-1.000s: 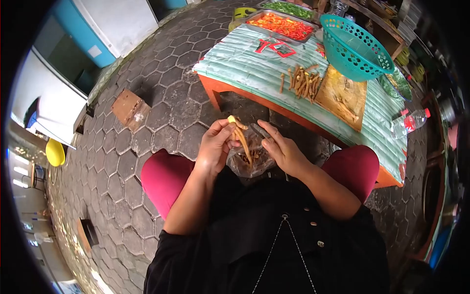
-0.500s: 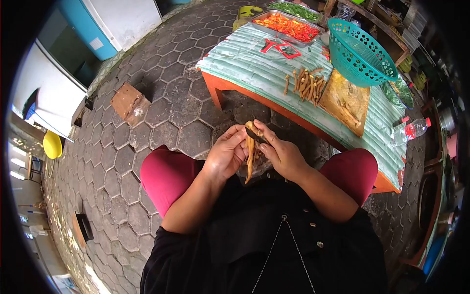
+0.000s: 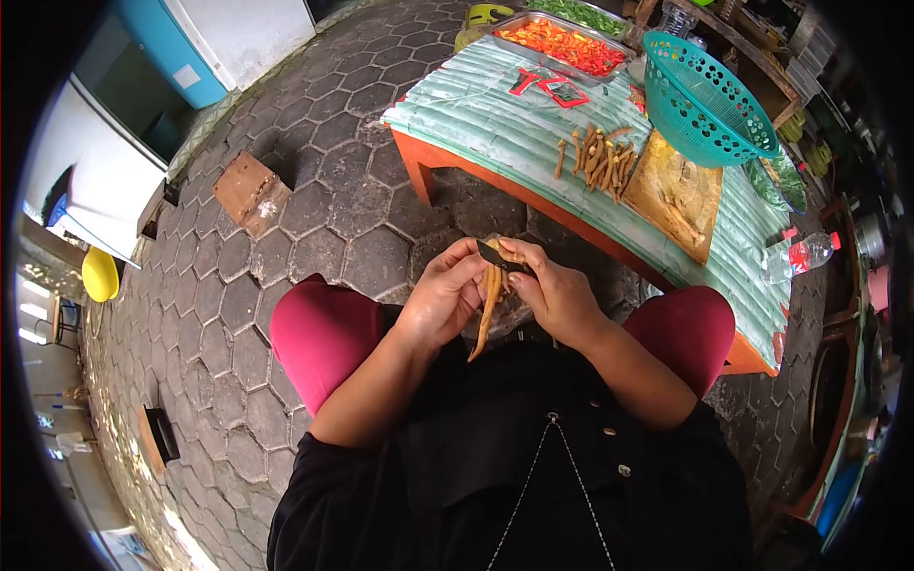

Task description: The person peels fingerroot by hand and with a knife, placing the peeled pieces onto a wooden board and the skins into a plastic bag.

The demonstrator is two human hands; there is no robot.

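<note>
My left hand (image 3: pixel 444 297) holds a long, thin orange-brown root (image 3: pixel 486 314) that hangs down between my knees. My right hand (image 3: pixel 557 295) grips a small dark knife (image 3: pixel 500 255), whose blade lies across the root's upper end. Both hands meet close together above a clear plastic bag (image 3: pixel 495 324) on my lap, mostly hidden behind them. Several more roots of the same kind (image 3: pixel 598 157) lie in a pile on the low table (image 3: pixel 495 124) ahead, beside a wooden cutting board (image 3: pixel 678 195).
The table has orange legs and a pale green cover. On it stand a teal basket (image 3: pixel 705 95), a tray of chopped red chillies (image 3: pixel 557 43) and a tray of greens (image 3: pixel 581 14). A water bottle (image 3: pixel 804 252) lies at the right. A brick (image 3: pixel 249 190) rests on the hexagon paving.
My hands have come together: the right hand brought the knife to the root's top end. The root now hangs lower and straighter from my left hand.
</note>
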